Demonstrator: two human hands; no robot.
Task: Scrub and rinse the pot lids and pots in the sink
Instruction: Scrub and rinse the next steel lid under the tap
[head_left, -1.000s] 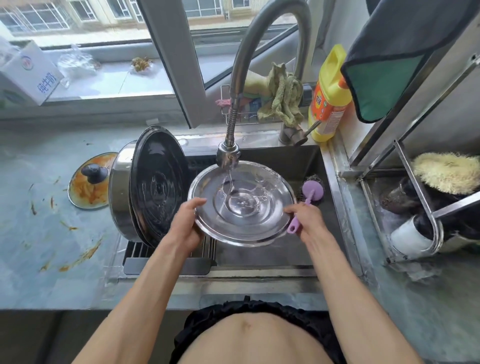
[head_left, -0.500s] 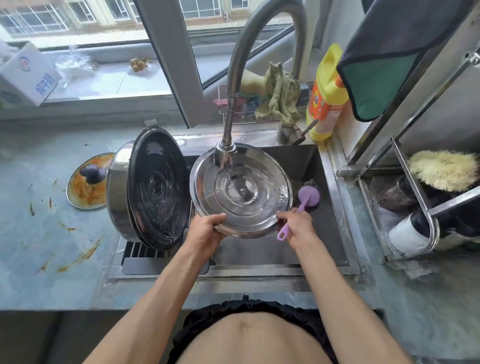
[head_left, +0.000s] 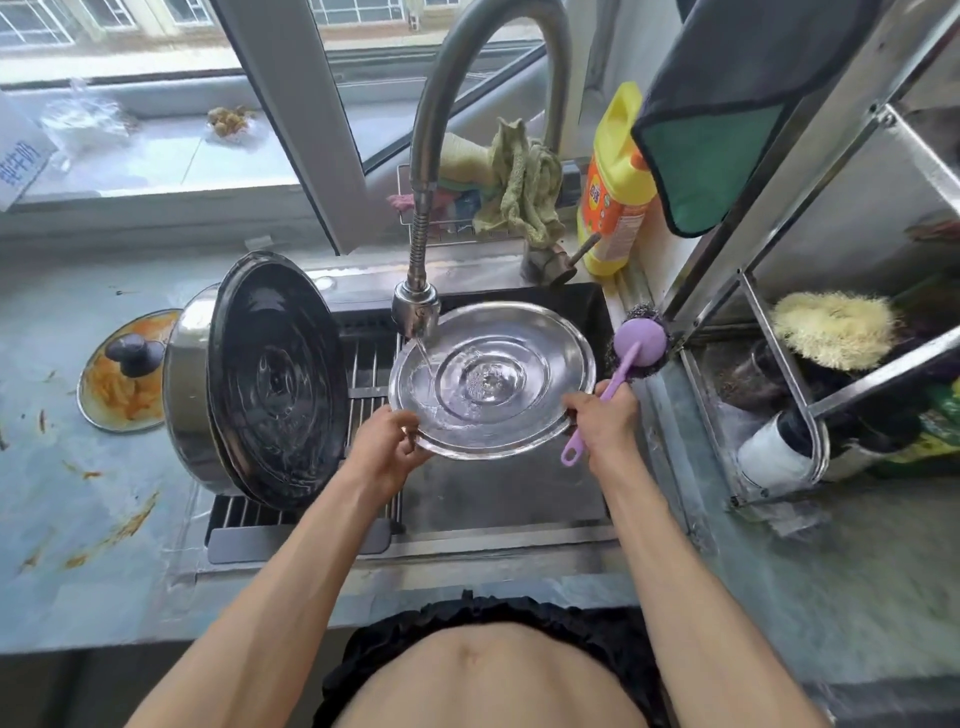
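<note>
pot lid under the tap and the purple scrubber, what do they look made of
Pot lid: polished metal, probably stainless steel; its mirror-bright silver surface reflects light under the running water.
Purple scrubber: smooth, matte handle looks like moulded plastic; the dark tangled pad below its head looks like steel wool, though it is blurred.

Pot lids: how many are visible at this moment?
3. A steel lid held under the tap by both hands, a black lid leaning on the pot, a dirty glass lid on the counter. Others may be hidden.
</note>
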